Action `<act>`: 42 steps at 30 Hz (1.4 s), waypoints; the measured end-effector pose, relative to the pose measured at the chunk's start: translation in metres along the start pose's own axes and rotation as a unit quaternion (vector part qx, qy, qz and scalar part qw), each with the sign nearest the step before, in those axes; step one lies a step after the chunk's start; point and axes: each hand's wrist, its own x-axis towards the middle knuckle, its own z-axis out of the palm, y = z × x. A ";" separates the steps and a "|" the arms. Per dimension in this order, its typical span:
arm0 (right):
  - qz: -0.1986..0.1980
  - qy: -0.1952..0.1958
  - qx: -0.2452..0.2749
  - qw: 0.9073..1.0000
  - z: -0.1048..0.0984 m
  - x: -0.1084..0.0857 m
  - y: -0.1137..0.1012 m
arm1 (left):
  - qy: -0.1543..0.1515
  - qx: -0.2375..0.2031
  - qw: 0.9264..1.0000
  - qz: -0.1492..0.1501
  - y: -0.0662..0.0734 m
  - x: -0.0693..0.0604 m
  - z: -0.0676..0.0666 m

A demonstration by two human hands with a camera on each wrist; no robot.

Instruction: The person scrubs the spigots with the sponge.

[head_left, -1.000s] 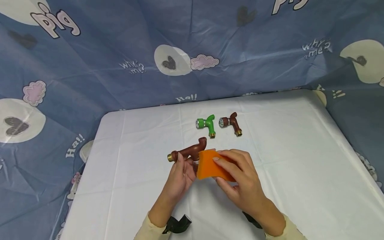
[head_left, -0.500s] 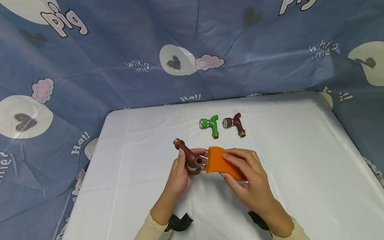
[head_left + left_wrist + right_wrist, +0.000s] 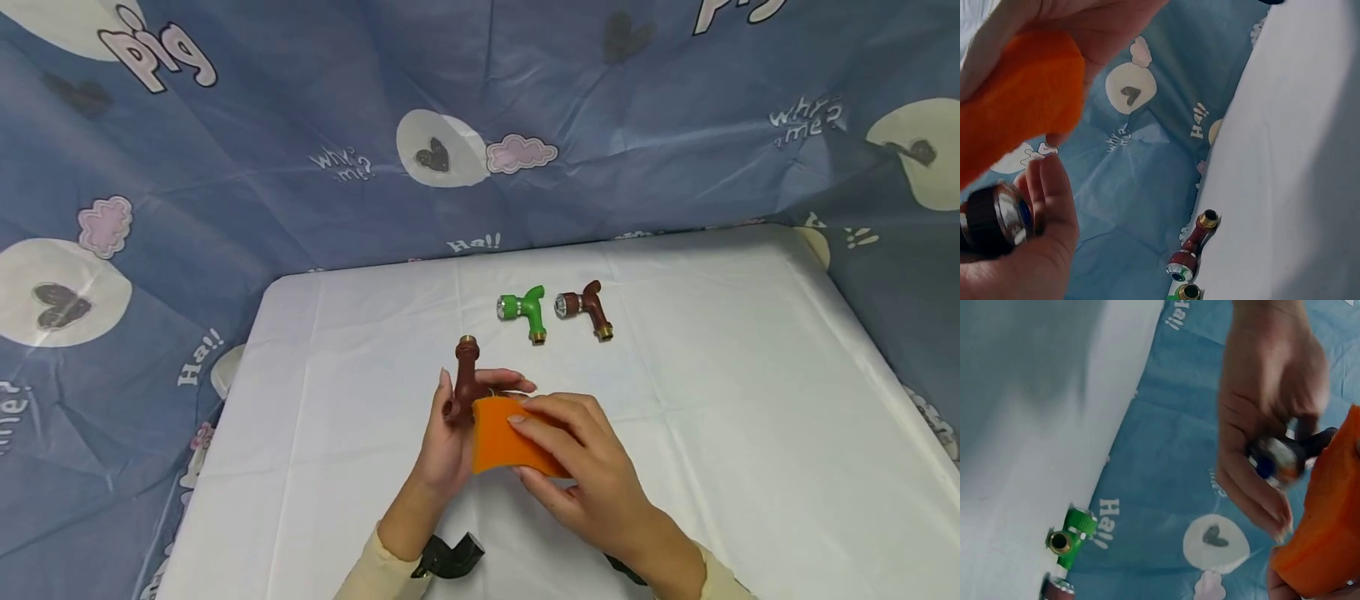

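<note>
My left hand [image 3: 442, 454] holds a dark brown faucet [image 3: 467, 379], its brass threaded end pointing away from me and its spout to the left. The faucet's chrome-capped knob [image 3: 1007, 215] shows within that hand's curled fingers in the left wrist view. My right hand [image 3: 592, 467] pinches an orange sponge [image 3: 506, 442] between thumb and fingers. The sponge lies against the right side of the faucet in the head view and hides part of it. Whether the two touch along the whole edge, I cannot tell.
Beyond the hands, a green faucet [image 3: 531, 312] and a second brown faucet [image 3: 591, 310] lie side by side on the white-covered table [image 3: 360, 375]. A blue printed cloth [image 3: 300, 200] hangs behind the table's far edge.
The left hand has turned the faucet, so its brass end swings from pointing left to pointing away. The sponge moved right, apart from the faucet, then back left against it.
</note>
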 end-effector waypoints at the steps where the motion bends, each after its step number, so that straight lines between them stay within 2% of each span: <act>1: -0.005 -0.004 -0.008 1.000 0.002 -0.001 0.001 | -0.023 -0.007 1.000 0.007 0.001 0.000 0.001; 4: -0.017 -0.009 -0.042 0.999 0.004 -0.004 0.002 | -0.066 -0.022 0.997 0.023 0.002 0.001 0.001; 8: -0.017 -0.007 -0.096 0.995 0.003 -0.006 0.005 | -0.078 -0.019 0.997 0.023 0.000 0.000 -0.001; 12: -0.001 0.000 -0.135 0.991 0.000 -0.007 0.009 | -0.090 -0.022 0.996 0.007 -0.002 -0.002 -0.005; 15: 0.013 0.008 -0.150 0.989 -0.003 -0.008 0.014 | -0.085 -0.015 0.996 -0.010 -0.002 -0.003 -0.006; 19: 0.032 0.013 -0.152 0.988 -0.007 -0.010 0.017 | -0.049 0.005 0.998 -0.030 -0.003 -0.008 -0.007; 22: 0.058 0.015 -0.137 0.989 -0.011 -0.013 0.019 | -0.039 0.019 0.999 -0.026 -0.004 -0.010 -0.007; 25: 0.128 0.010 -0.103 0.986 -0.017 -0.014 0.020 | -0.057 0.024 0.998 0.003 -0.006 -0.007 -0.008; 28: 0.213 -0.007 -0.061 0.975 -0.023 -0.014 0.017 | -0.072 0.033 0.996 0.036 -0.006 -0.003 -0.009; 30: 0.245 -0.021 -0.039 0.969 -0.023 -0.014 0.014 | -0.073 0.049 0.994 0.057 -0.007 -0.002 -0.009; 32: 0.251 -0.028 -0.018 0.967 -0.022 -0.013 0.010 | -0.067 0.068 0.993 0.072 -0.007 -0.002 -0.009; 35: 0.227 -0.017 0.018 0.974 -0.019 -0.012 0.004 | -0.053 0.098 0.990 0.082 -0.008 -0.002 -0.008; 38: 0.211 0.004 0.050 0.976 -0.015 -0.010 0.002 | -0.046 0.122 0.989 0.073 -0.008 -0.003 -0.007; 42: 0.228 0.031 0.049 0.972 -0.010 -0.009 0.002 | -0.054 0.138 0.987 0.069 -0.009 -0.005 -0.006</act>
